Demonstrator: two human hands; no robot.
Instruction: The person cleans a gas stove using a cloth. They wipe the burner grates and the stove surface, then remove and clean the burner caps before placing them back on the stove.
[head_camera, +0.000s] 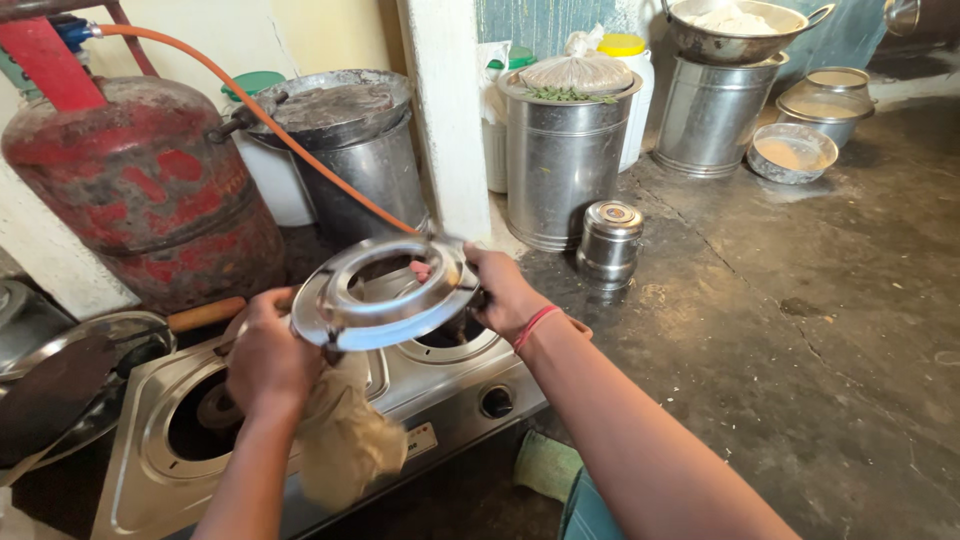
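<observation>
ring plate (385, 295) at centre, held over the two-burner stove (300, 400); left hand (268, 358) on its 8 o'clock edge, right hand (505, 290) on its 3 o'clock edge. cloth (345, 440) hangs below the left hand, before the stove. gas cylinder (140, 185) at 10 o'clock behind the stove; hose (290, 140) runs from it toward the plate. lidded pot (350, 150) at 12 o'clock, pillar (445, 110) to its right. tall canister (560, 165) at 1 o'clock, small lidded tin (610, 243) just before it. drums and bowls (790, 150) at 2 o'clock, well apart.
</observation>
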